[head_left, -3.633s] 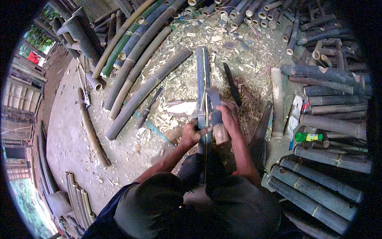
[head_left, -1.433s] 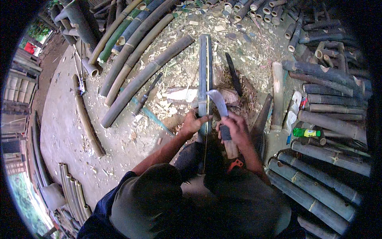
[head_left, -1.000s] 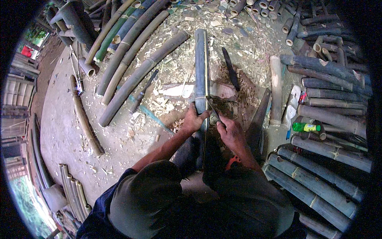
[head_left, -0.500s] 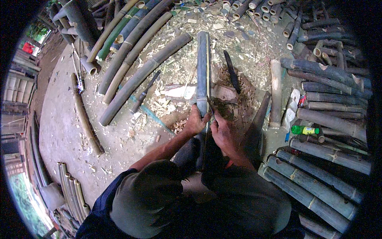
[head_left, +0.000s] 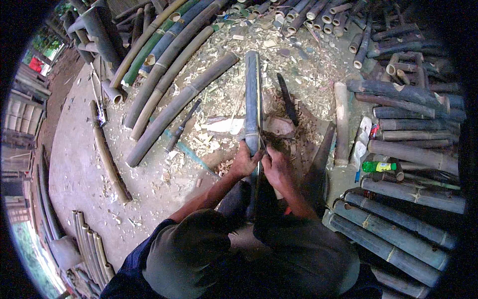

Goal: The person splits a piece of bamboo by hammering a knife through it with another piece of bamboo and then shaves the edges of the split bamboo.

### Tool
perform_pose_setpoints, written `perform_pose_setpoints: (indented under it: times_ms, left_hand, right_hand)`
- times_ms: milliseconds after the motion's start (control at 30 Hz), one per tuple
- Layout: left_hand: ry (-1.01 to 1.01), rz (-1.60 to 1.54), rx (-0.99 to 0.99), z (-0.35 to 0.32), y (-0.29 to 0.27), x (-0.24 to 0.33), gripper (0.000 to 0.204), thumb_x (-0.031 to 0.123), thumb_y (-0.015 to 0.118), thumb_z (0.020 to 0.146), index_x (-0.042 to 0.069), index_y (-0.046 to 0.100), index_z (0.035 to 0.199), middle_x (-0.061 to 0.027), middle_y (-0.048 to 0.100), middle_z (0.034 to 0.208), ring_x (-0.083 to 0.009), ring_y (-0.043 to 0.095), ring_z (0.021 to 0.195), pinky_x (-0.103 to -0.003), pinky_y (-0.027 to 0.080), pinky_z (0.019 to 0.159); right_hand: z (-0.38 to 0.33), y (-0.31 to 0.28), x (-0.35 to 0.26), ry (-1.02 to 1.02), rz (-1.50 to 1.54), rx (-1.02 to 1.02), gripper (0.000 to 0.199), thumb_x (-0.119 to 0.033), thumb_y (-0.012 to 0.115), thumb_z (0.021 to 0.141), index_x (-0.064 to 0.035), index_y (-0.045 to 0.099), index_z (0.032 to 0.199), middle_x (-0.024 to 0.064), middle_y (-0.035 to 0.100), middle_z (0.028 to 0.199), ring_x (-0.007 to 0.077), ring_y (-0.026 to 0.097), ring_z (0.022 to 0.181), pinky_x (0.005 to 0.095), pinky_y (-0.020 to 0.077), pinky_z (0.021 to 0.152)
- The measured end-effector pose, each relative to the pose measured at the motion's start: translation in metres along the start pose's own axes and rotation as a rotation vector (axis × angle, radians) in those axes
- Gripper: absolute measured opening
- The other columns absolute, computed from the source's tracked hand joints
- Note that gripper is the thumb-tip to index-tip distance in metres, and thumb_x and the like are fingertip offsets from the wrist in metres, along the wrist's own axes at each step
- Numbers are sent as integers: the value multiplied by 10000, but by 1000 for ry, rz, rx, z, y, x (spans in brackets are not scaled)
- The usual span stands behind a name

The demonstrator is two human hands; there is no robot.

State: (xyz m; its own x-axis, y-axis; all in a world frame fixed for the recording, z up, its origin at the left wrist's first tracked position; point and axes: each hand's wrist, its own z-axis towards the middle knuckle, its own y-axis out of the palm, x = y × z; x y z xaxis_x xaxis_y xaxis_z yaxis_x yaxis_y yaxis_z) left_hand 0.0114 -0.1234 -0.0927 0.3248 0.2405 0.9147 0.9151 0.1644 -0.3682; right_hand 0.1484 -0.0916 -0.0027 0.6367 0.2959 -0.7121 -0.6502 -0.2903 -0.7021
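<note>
Left hand (head_left: 245,162) clenches the near end of the bamboo pole (head_left: 252,94), which runs straight ahead; right hand (head_left: 279,170) grips just beside it — holding what, unclear. Stiff, heavy, probably slick — best gripped near a node.

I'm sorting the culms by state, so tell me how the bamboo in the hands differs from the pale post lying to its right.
The held bamboo is dark grey-green; the pale post is tan. The held bamboo is longer, and a split runs along it; the post looks whole and shorter. Both hands, left hand and right hand, touch the held bamboo, while the post lies untouched. Both point away from the person on chip-strewn ground.
</note>
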Motion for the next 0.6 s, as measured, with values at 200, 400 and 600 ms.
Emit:
perform_pose_setpoints:
  times_ms: [200,400,600]
  left_hand:
    - [61,-37,32,-4,-2,-20,573,340,625,929,-59,305,1185,-352,591,1030,-478,618,1008,-489,483,856]
    - [-74,7,-19,-5,0,-1,589,334,624,915,-80,301,1183,-355,590,1021,-460,631,994,-479,490,853]
    - [-117,-39,-28,-1,-2,0,655,316,658,886,-57,292,1281,-301,573,1127,-415,604,1071,-469,474,914]
  right_hand:
    - [-10,-36,-36,-2,-201,-217,482,-187,568,884,-60,556,1349,294,643,871,452,651,812,511,510,747]
    - [-7,-23,-25,127,-165,-252,489,-186,577,873,-28,542,1335,279,643,809,449,649,767,523,511,728]
    - [6,16,-13,28,-123,3,308,-198,554,874,11,615,1092,277,650,875,452,639,843,513,507,746]
